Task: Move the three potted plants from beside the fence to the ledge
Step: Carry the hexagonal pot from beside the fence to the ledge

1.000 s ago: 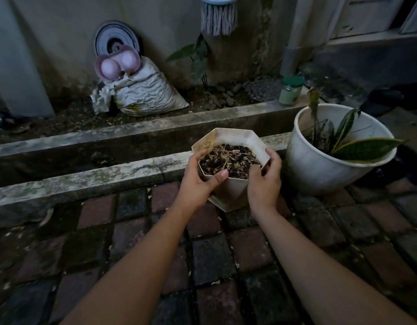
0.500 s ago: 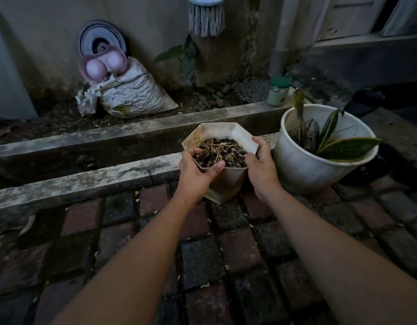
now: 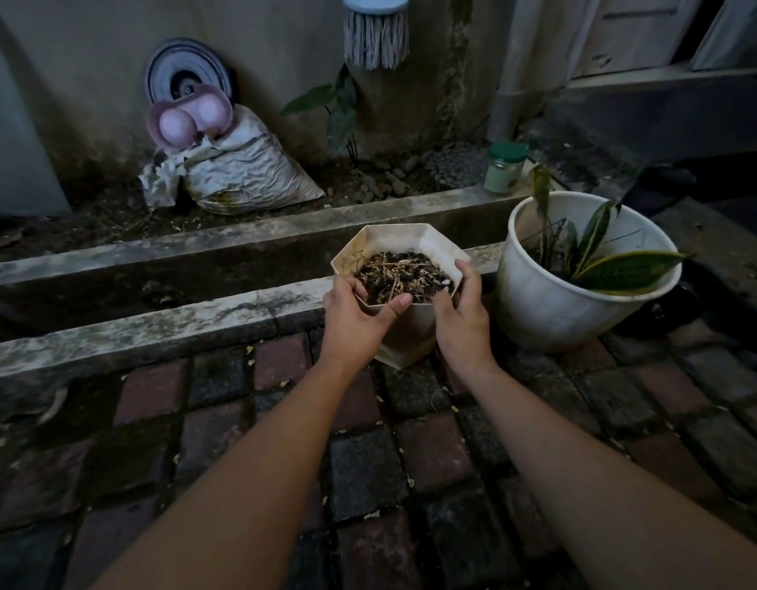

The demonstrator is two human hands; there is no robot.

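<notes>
**Hexagonal pot held at the rim beside the ledge: tipping and spilling are the risks**

Dark, damp-looking brick paving point(image 3: 223, 445) fills the near ground; a slip there could jolt the load. Above it, the hexagonal pot point(image 3: 404, 334) is gripped by both hands. The left hand point(image 3: 357, 319) is wrapped round the near-left wall, its thumb hooked over the rim onto the soil. The right hand point(image 3: 462, 317) is pressed against the right wall, fingers curled over the rim. Whether the base is touching the bricks cannot be told. Because the pot is held high, it could tilt and loose soil could be shed. Just beside it stands the round white pot point(image 3: 551, 308), which could be knocked. Beyond, the mossy ledge point(image 3: 164, 330) is narrow, so a badly centred pot could topple into the channel point(image 3: 189, 274) behind.
</notes>
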